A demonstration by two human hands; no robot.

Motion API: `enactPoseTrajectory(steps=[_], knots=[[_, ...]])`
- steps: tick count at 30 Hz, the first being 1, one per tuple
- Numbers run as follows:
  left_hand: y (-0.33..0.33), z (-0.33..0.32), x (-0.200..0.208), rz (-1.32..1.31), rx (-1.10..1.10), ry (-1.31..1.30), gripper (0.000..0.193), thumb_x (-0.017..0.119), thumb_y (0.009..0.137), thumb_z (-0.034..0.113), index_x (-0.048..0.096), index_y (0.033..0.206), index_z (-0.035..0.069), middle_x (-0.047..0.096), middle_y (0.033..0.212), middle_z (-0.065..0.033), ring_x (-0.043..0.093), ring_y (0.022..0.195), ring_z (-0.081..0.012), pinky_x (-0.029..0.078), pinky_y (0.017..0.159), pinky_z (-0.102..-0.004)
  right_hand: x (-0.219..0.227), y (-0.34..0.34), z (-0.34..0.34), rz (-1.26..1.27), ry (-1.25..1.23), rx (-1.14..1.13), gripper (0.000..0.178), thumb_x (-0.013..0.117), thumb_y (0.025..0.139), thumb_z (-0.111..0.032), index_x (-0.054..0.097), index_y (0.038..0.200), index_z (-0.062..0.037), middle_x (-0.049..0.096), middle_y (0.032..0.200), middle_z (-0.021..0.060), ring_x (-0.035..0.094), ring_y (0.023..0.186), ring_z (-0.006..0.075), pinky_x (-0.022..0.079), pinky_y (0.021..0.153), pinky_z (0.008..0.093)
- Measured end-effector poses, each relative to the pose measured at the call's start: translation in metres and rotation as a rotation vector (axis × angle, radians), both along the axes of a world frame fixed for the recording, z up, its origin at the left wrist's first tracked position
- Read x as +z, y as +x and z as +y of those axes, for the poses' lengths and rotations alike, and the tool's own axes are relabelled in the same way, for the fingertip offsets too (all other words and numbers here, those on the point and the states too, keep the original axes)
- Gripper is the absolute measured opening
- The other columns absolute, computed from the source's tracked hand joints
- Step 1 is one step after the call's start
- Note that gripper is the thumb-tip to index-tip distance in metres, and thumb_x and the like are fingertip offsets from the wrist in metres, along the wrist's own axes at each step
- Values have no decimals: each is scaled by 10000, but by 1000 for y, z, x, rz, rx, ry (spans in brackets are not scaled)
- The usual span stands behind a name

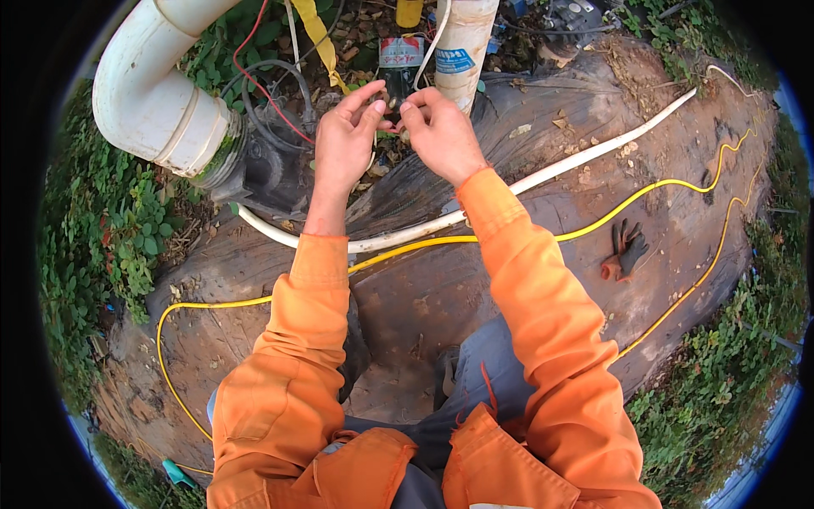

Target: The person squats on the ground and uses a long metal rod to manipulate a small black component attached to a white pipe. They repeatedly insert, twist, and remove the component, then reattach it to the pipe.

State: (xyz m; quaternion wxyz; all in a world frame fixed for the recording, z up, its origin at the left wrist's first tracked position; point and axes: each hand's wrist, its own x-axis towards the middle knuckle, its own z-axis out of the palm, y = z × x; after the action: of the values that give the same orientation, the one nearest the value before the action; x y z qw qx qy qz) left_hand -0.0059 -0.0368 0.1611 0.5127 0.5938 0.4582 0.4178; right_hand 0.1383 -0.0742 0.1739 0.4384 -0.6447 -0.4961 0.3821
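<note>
My left hand [343, 140] and my right hand [443, 136] meet at the upper middle, fingertips almost touching. Both are closed in a pinch. What they hold is small and mostly hidden by the fingers. A thin white wire [438, 38] hangs down to the right fingertips, and a thin pale strand shows below the left hand. Just beyond the fingers is a dark clear-plastic bottle [400, 72] with a red and white label. On its right stands an upright white pipe [462, 85] with a blue sticker.
A thick white elbow pipe [136, 93] rises at upper left, beside a red wire [254, 81], black cable and yellow strip [317, 38]. A white hose [577, 159] and yellow hose [610, 218] cross the plastic-covered ground. A dark and red glove [625, 248] lies right. Plants border both sides.
</note>
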Motion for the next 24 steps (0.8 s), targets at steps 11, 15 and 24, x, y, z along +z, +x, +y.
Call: enactPoseTrajectory(steps=[11, 15, 24], knots=[[-2, -3, 25, 224, -43, 158, 387, 624, 849, -21, 570, 1232, 7, 665, 1087, -48, 585, 828, -81, 513, 745, -234, 2, 1, -1, -11, 25, 4, 200, 579, 903, -184, 605, 955, 7, 680, 817, 183, 670, 796, 351, 517, 728, 415], [-7, 0, 35, 444, -85, 216, 382, 631, 838, -7, 561, 1213, -2, 678, 1054, -63, 568, 768, -77, 499, 696, -233, 3, 0, 0, -21, 10, 14, 200, 579, 903, -184, 604, 960, 6, 680, 816, 189, 670, 797, 360, 517, 729, 417], [-9, 3, 27, 356, -188, 156, 299, 612, 893, 47, 569, 1178, -32, 641, 872, -42, 545, 695, -77, 471, 654, -228, -4, -3, 0, -3, 16, 21, 212, 575, 905, -196, 598, 969, 5, 677, 831, 196, 668, 818, 370, 516, 744, 423]])
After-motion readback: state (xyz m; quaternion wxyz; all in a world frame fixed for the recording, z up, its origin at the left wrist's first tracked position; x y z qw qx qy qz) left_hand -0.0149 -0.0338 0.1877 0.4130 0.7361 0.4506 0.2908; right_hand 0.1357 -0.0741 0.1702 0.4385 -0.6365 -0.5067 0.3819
